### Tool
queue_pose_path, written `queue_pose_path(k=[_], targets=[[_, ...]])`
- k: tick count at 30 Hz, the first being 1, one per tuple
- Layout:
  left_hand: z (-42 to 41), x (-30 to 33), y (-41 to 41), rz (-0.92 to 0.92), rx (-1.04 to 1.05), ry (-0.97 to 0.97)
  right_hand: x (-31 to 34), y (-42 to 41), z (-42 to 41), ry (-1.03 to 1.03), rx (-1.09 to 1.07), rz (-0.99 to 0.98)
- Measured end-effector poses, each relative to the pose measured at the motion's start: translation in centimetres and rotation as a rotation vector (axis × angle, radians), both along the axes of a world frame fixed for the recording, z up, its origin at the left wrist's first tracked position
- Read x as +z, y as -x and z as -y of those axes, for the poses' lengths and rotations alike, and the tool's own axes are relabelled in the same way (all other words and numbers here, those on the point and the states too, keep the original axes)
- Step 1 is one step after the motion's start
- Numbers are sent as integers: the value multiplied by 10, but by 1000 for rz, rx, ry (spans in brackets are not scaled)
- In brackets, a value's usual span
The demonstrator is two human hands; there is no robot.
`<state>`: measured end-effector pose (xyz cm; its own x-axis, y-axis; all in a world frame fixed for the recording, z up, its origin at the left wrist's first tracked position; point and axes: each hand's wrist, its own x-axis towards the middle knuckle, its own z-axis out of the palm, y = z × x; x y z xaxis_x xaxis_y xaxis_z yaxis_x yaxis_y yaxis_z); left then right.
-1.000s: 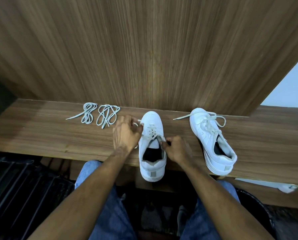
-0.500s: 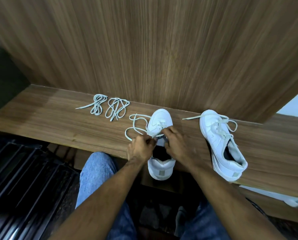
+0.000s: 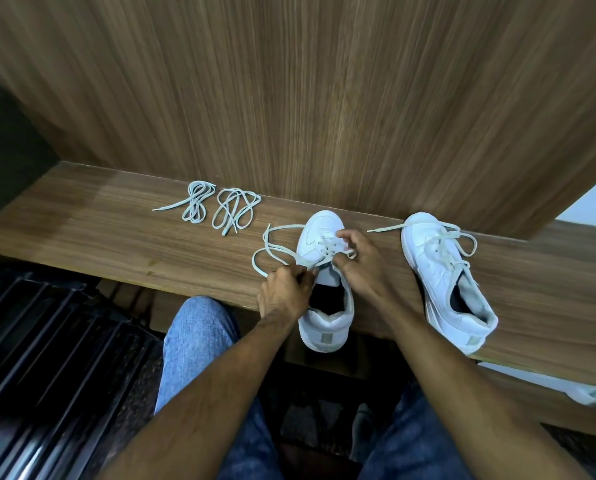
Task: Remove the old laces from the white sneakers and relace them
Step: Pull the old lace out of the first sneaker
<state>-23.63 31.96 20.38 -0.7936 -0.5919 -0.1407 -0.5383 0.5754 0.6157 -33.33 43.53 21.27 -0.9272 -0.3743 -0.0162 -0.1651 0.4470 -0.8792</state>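
two white sneakers are set on a wooden shelf [image 3: 99,230] against a wood-grain wall panel [image 3: 324,98], toes toward the panel. the near sneaker [image 3: 324,271] is placed in the middle with its heel hanging over the shelf's front edge. its lace [image 3: 272,249] is partly pulled out and is looped loosely on the shelf just left of the toe. the left hand [image 3: 284,294] is curled at the left side of the sneaker's tongue, and the lace is pinched between its fingertips. the right hand [image 3: 362,265] is held over the eyelet area, fingers bent, with a crossed stretch of the same lace pinched near the toe end. the second sneaker [image 3: 445,282] is laid to the right, apart from the first, angled with its heel toward the front right; it is still laced, and its lace ends [image 3: 390,228] are trailed out to the left and right near the toe. two bundled spare laces [image 3: 220,213] are laid side by side on the shelf, to the left of the near sneaker, not touching it. blue jeans [image 3: 199,341] are seen below the arms. a dark ribbed surface [image 3: 47,358] is seen at lower left.
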Motion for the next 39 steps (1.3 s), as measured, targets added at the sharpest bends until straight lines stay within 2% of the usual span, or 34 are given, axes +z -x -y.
queue_pose_path(k=[3, 5, 6, 8, 11, 13, 15, 18, 20, 22, 24, 26, 28, 31, 33, 34, 35, 36, 39], targets=[[-1, 0, -1, 11, 11, -3, 3, 1, 2, -405, 240, -420], [-2, 0, -1, 6, 14, -15, 0, 1, 3, -656, 336, -565], [-2, 1, -2, 3, 15, -20, -2, 1, 4, -683, 359, -590], [-2, 0, -2, -3, 21, -27, -1, -1, 4, -480, 298, -509], [-1, -1, -1, 10, 42, -42, 15, 1, 0, 76, -116, -212], [-1, -3, -1, 7, 41, -40, 26, 3, -10, 238, -357, -126], [-2, -2, -1, -5, 33, -39, 29, 3, -19, 149, -402, -181], [-2, 2, -2, -20, 25, -45, 19, -5, -22, -122, -127, -342], [-3, 4, -3, -19, 20, -45, 13, -11, -14, -266, 77, -511], [-4, 6, -4, -10, 22, -43, 6, -14, -4, -503, 212, -673], [-4, 7, -5, -3, 22, -46, 0, -15, 4, -719, 309, -711], [-4, 9, -6, -6, 21, -44, -6, -11, 5, -668, 326, -664], [-4, 9, -6, -11, 14, -41, -2, -9, 2, -336, 225, -463], [-3, 9, -6, -17, 12, -45, 19, -7, -9, 204, -137, -121], [-3, 7, -5, -26, 9, -56, 38, 0, -23, 455, -446, -78], [-3, 6, -5, -25, 10, -60, 43, 5, -29, 503, -549, -95], [-3, 6, -5, -22, 14, -62, 44, 10, -34, 466, -587, -131], [-4, 6, -5, -18, 19, -65, 42, 11, -36, 339, -568, -174], [-5, 5, -4, -14, 19, -48, 26, 3, -34, -102, -246, -339]])
